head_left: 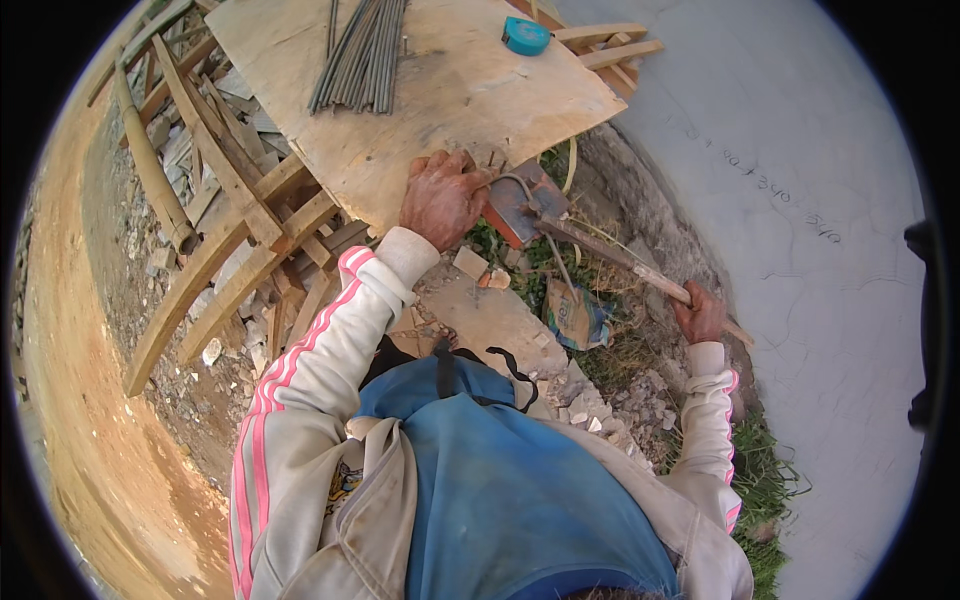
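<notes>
My left hand (440,195) is closed at the near edge of a plywood board (460,65), its curled fingers on one end of a bent steel rod (520,180). Beside it, a small metal plate with orange on it (510,215) carries the bend of the rod, whose straight length hangs down to the right. My right hand (700,313) grips a long wooden-looking bar (645,270) that runs up to that plate and crosses the rod. A bundle of short steel rods (360,65) and a teal tape measure (525,36) lie on the board.
Curved timbers and planks (215,260) are piled at the left over rubble (212,350). A grey cracked wall (820,320) stands at the right, with grass (760,480) at its foot. A crumpled bag (575,315) lies on the ground below the plate.
</notes>
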Available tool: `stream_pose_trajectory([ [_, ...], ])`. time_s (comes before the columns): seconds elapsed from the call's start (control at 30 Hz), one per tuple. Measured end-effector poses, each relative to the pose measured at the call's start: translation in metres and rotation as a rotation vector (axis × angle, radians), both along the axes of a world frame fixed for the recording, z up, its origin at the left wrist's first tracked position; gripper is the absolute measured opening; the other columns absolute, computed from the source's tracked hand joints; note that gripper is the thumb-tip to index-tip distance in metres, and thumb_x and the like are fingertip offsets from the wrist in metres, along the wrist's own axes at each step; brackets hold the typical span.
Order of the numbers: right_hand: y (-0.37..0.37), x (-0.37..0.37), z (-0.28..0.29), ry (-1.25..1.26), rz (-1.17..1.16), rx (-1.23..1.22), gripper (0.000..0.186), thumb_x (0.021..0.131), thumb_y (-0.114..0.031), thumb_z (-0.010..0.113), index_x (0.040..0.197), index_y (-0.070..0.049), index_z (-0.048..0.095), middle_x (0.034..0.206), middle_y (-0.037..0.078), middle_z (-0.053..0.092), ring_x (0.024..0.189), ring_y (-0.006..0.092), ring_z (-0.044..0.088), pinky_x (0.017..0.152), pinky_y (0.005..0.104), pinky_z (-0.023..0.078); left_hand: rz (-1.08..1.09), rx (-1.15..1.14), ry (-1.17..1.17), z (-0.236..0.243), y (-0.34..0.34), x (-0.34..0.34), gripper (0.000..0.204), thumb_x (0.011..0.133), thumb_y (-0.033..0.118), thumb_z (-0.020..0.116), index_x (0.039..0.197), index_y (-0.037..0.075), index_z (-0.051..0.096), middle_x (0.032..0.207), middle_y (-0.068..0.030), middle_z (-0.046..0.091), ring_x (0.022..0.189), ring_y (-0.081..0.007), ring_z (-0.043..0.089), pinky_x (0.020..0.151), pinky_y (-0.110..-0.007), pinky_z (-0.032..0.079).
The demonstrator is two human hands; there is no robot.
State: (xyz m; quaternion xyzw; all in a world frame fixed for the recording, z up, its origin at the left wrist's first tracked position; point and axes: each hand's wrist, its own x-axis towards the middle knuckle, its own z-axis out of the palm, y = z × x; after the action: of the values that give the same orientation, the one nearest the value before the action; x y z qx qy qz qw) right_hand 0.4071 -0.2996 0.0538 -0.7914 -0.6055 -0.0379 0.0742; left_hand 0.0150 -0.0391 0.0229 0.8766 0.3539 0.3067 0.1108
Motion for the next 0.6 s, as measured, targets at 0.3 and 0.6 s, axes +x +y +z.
stream_pose_trajectory([
  [0.3, 0.061, 0.035, 0.008, -0.065, 0.066, -0.13, 0.035, 0.088, -0.039, 0.07, 0.073, -0.008, 0.059, 0.07, 0.018, 0.061, 0.07, 0.0428, 0.061, 0.062, 0.0513, 0.045, -0.015, -0.01, -0.022, -0.002, 0.002, 0.0, 0.026, 0.084, 0.015, 0.067, 0.107, 0.013, 0.076, 0.098, -0.008, 0.065, 0.097, -0.0291, 0.059, 0.088, -0.044, 0.042],
  [0.6, 0.03, 0.015, 0.004, -0.054, -0.15, -0.186, 0.04, 0.089, -0.047, 0.068, 0.076, -0.009, 0.07, 0.069, 0.021, 0.065, 0.071, 0.0444, 0.065, 0.065, 0.0516, 0.051, -0.025, -0.076, -0.024, 0.0, 0.004, 0.0, 0.025, 0.086, 0.02, 0.066, 0.108, 0.017, 0.078, 0.098, -0.0086, 0.066, 0.098, -0.0297, 0.06, 0.09, -0.045, 0.041],
])
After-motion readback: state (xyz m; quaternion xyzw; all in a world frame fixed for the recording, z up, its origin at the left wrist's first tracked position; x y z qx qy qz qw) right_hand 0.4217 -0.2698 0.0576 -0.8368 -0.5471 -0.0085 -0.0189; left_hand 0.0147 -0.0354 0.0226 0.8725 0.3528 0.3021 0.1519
